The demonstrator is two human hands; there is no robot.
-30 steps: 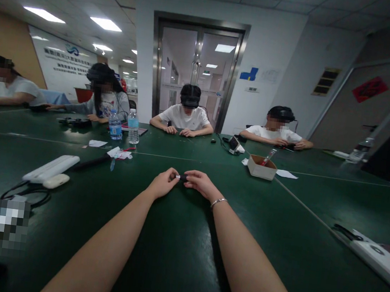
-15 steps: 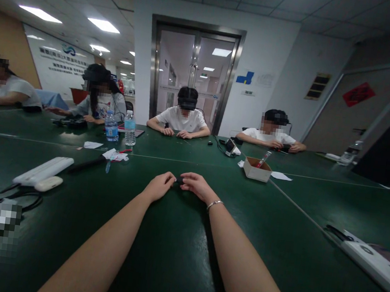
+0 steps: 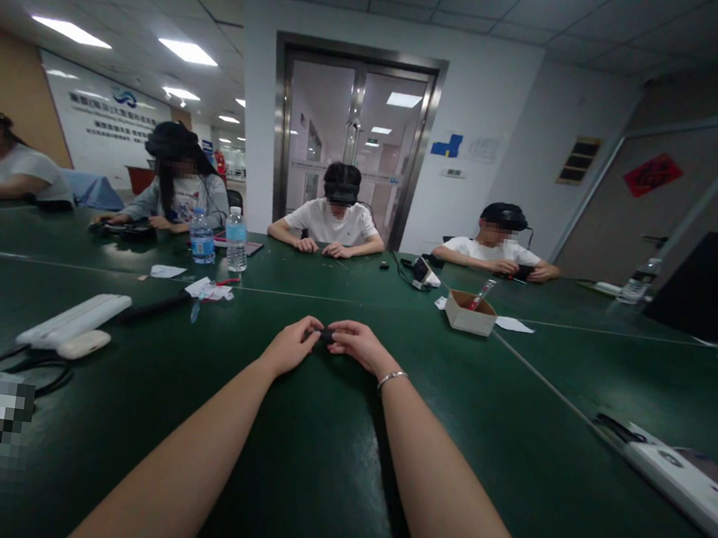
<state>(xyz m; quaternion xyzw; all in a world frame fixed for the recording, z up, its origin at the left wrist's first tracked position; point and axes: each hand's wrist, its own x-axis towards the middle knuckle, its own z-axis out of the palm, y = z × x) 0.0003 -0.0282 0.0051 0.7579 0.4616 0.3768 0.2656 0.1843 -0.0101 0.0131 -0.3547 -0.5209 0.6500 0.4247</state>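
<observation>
head view: left hand and right hand meeting fingertip to fingertip, both pinched shut around a small dark piece just above the green table; cardboard box at 2 o'clock, white power strip at 9 o'clock

Table: you sit at a dark green table, seams running across its top.
Left side: a white power strip, a black cable, paper scraps, two water bottles.
Right side: an open cardboard box, another white power strip.
</observation>
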